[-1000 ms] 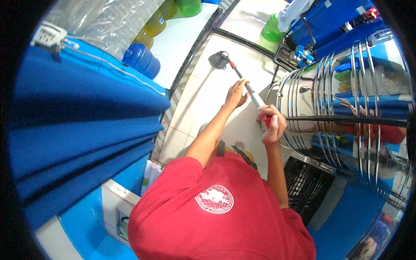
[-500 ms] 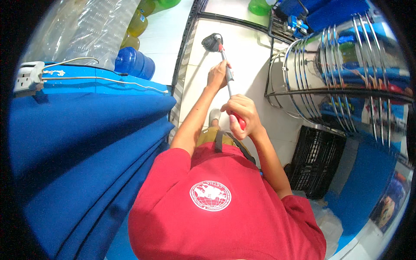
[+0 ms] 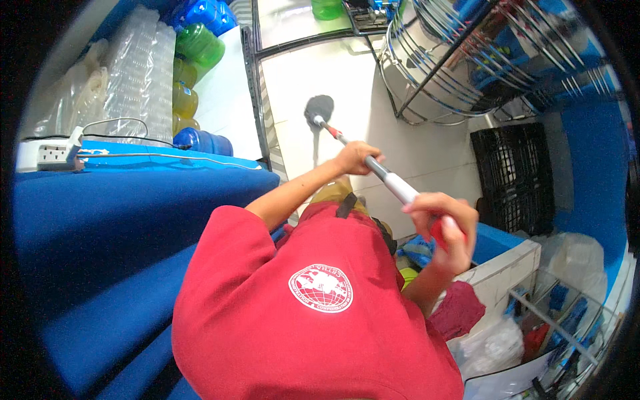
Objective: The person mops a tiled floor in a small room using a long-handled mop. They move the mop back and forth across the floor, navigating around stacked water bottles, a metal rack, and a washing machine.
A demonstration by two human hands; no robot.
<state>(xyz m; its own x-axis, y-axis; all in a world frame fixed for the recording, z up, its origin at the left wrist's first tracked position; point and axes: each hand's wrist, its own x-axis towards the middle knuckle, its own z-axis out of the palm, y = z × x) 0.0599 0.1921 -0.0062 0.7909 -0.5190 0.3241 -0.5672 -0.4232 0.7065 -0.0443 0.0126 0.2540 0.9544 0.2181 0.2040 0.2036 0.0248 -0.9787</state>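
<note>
A mop with a grey and white pole slants from my right side down to the floor ahead. Its dark grey fluffy head rests on the pale floor tiles, joined to the pole by a white and red fitting. My left hand is wrapped round the middle of the pole. Higher up, my right hand is closed round the red grip at the pole's end, in front of my right side. Some fingers of the right hand are a little blurred.
At left a blue cloth hangs below a ledge with a white power strip. Large blue, yellow and green bottles stand beyond it. A metal rack, a black crate and a white-tiled low wall lie to the right.
The mop's head has come nearer, and its pole now tilts more to the right. My right hand has moved right and towards me; my left hand stays on the pole. The view has shifted.
</note>
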